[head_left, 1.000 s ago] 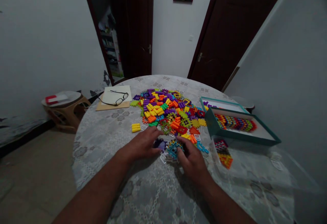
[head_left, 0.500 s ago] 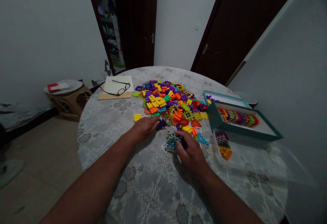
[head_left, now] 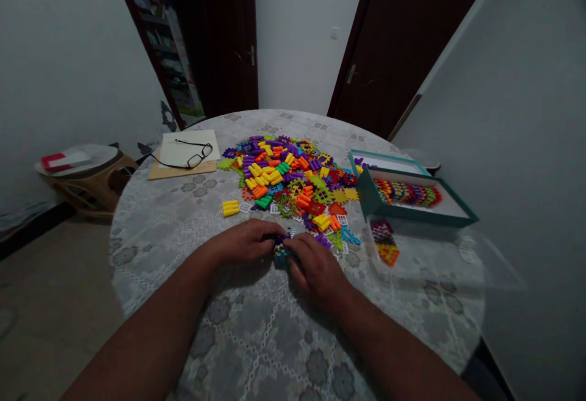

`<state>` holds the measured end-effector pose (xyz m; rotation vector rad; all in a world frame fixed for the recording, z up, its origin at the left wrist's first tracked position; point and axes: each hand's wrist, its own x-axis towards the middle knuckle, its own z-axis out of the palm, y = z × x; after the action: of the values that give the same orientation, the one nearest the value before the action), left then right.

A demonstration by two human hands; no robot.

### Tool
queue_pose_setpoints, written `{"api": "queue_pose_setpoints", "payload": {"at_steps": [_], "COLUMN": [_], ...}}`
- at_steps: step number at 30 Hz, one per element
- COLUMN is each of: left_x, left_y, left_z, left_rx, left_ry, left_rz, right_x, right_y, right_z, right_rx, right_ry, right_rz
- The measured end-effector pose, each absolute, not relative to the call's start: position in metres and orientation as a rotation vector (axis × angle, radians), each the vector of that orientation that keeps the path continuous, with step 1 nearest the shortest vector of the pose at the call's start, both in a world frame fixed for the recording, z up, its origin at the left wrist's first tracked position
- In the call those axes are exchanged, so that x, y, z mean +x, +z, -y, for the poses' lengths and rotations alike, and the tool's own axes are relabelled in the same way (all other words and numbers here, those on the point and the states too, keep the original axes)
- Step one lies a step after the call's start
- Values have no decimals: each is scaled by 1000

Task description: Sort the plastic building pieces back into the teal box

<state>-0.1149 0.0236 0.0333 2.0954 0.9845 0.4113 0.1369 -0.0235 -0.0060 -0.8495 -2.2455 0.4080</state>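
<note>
My left hand (head_left: 247,241) pinches a purple building block (head_left: 279,239), which is mostly covered by the fingers. Close against it, my right hand (head_left: 318,267) is closed around a small assembly of interlocking blocks (head_left: 282,258), mainly blue with darker and yellowish bits. The purple block meets the assembly's far edge; whether the two are joined I cannot tell. Just beyond both hands spreads a heap of colourful plastic building blocks (head_left: 274,175). A yellow ribbed block (head_left: 230,208) lies apart at the heap's near left.
A teal box (head_left: 414,215) with rows of coloured pieces stands on the right, beside its lid (head_left: 389,163). In front is a clear plastic container (head_left: 430,260) with a few blocks. Glasses (head_left: 195,161) rest on paper at the left of the round table (head_left: 270,352).
My left hand has brought the purple block from the heap's near edge toward me, to the assembly in my right hand. The two hands have come together. The view has shifted slightly.
</note>
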Motion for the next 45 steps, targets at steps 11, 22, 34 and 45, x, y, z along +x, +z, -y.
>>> {"api": "queue_pose_setpoints", "payload": {"at_steps": [11, 22, 34, 45], "left_x": [-105, -101, -99, -102], "left_y": [35, 30, 33, 26], "left_z": [-17, -21, -20, -22], "left_rx": [2059, 2145, 2134, 2159], "left_ry": [314, 411, 371, 403], "left_rz": [-953, -1129, -1152, -1157], "right_x": [130, 155, 180, 176], "right_y": [-7, 12, 31, 14], "right_z": [30, 10, 13, 1], "right_rx": [-908, -1298, -2112, -1683], "right_ry": [398, 168, -56, -114], "right_rz": [2249, 2085, 2419, 2254]}}
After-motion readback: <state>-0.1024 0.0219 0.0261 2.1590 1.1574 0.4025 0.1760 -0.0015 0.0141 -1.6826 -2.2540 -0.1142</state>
